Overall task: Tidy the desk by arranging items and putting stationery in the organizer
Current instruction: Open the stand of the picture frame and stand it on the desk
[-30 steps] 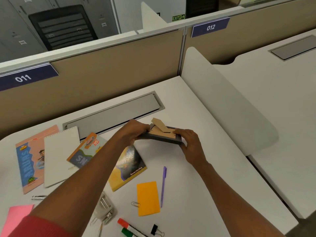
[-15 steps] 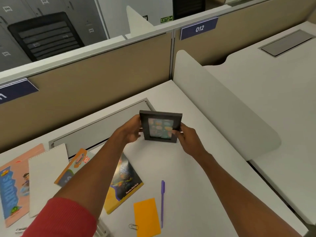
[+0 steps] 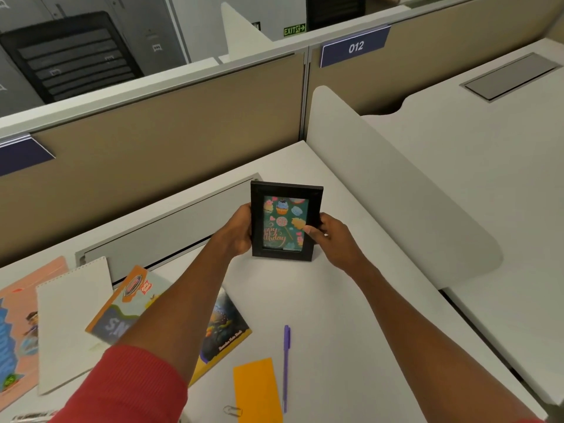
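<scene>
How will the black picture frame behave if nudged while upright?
Probably rigid: the picture frame shows straight edges while left hand and right hand grip its sides. Likely tippy if pushed: tall, thin, upright on its short edge at the desk. Front may be glazed, so fragile.

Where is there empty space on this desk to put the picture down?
Bare desk lies right of the purple pen, up to the white divider. Another bare patch sits between the photo frame and the back corner. The left side is crowded with books and a notepad; an orange note lies beside the pen.
</scene>
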A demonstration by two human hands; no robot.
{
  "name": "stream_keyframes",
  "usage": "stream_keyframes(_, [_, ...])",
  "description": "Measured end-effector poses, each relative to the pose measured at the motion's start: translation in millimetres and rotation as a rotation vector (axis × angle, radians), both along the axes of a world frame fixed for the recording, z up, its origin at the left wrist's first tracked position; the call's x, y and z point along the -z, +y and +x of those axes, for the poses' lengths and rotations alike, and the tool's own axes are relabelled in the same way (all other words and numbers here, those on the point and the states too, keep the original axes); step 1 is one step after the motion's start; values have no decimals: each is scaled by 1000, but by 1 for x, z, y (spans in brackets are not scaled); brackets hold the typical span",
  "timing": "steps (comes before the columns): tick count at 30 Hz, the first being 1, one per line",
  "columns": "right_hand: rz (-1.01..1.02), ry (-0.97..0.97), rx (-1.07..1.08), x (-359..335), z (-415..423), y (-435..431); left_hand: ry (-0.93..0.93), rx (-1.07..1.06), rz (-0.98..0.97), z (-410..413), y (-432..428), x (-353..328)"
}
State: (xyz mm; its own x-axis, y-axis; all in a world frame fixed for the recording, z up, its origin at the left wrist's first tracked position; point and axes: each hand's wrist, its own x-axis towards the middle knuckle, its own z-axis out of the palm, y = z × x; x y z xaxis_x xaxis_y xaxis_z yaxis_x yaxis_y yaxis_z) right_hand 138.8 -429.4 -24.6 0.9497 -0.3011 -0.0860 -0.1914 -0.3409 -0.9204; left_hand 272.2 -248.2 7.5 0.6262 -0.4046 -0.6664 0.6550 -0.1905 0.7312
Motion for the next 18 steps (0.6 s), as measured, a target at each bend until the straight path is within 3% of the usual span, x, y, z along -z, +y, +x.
stream_keyframes(6, [30, -11, 17, 5, -8, 5, -108, -127, 41, -8, 15, 15])
stream_keyframes(18, [8, -46, 106, 19, -22, 10, -92, -345, -38, -41, 0, 25])
